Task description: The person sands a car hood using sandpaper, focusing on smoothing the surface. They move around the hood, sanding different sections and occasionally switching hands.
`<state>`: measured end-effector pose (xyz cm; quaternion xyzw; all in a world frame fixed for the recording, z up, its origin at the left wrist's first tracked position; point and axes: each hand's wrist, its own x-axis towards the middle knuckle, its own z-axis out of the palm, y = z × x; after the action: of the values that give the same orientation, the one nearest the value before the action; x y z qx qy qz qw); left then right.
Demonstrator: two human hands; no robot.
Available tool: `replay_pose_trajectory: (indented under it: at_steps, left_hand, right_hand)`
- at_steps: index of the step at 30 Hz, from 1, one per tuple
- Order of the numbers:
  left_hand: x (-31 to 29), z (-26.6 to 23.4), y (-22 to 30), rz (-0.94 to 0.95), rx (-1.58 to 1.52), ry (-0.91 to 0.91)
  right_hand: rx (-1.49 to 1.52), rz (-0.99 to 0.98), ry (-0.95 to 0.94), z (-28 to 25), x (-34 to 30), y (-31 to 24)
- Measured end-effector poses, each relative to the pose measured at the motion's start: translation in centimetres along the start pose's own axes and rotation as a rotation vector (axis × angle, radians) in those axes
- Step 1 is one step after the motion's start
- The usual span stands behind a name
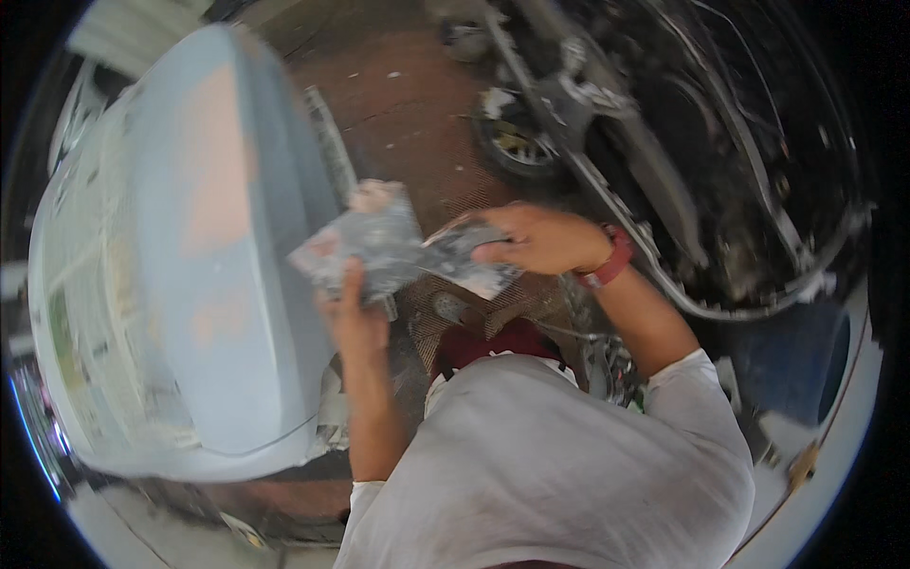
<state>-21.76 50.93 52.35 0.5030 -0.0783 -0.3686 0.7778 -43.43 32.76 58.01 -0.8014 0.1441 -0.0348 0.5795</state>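
Note:
My left hand (356, 321) grips a flat grey mixing board (365, 248) from below, thumb on top. The board is smeared with paste, and a pinkish lump of filler (375, 195) sits at its far edge. My right hand (545, 237), with a red band at the wrist, is closed round a flat, smeared spreader (482, 275). Its blade reaches the board's right edge; blur hides whether they touch. Left of both hands stands a pale grey-blue car body panel (275, 313) with pinkish filler patches (216, 161).
Masking film and paper (100, 284) cover the car's left part. To the right is a stripped vehicle with an open bay (682, 161) and a wheel (517, 142) near its edge. A dark blue container (791, 360) stands at the lower right. The floor (398, 104) is reddish brown.

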Motion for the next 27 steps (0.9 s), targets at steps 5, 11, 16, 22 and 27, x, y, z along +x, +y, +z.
replay_pose_trajectory:
  at_steps: [5, 11, 16, 22, 27]
  left_hand:
    - [3.6, -1.6, 0.5, 0.24, 0.118, -0.192]
    - [4.1, 1.4, -3.9, 0.337, 0.423, -0.344]
    - [4.2, 2.5, -11.1, 0.522, 0.583, -0.523]
    - [-0.9, 8.5, -13.0, 0.418, 0.607, -0.846]
    - [-8.5, 14.6, -12.5, 1.013, 0.822, -1.357]
  right_hand:
    - [-0.59, 0.09, 0.635, 4.3, -2.1, -1.3]
    - [-0.68, -0.286, 1.007, 9.8, -2.5, -2.7]
    - [-0.761, -0.239, 1.258, 7.6, -8.7, -0.9]
    - [-0.573, -0.182, 1.398, 9.5, -17.9, 0.4]
    - [-0.381, -0.052, 1.734, 14.3, -24.5, 2.0]
